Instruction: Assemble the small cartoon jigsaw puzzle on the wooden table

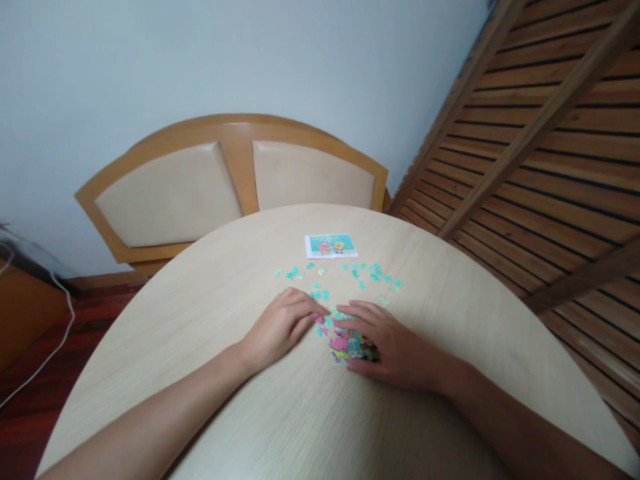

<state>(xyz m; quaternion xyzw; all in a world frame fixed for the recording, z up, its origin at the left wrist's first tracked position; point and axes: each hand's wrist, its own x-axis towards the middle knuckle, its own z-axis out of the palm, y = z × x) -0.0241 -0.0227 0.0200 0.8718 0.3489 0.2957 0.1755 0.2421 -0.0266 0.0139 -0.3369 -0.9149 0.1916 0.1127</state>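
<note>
right hand (379, 339) on 1 joined puzzle (340, 343) (left hand (286, 320) near loose pieces (321, 331)).

Diffuse, subdued light; soft shadow on the pale round wooden worktop (210, 300) below the right fingers (369, 313); small turquoise jigsaw pieces (361, 285) beyond them slightly blurred.

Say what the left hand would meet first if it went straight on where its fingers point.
Probably the loose puzzle pieces just ahead, then the partly joined puzzle under the right hand; exact depth is unclear.
</note>
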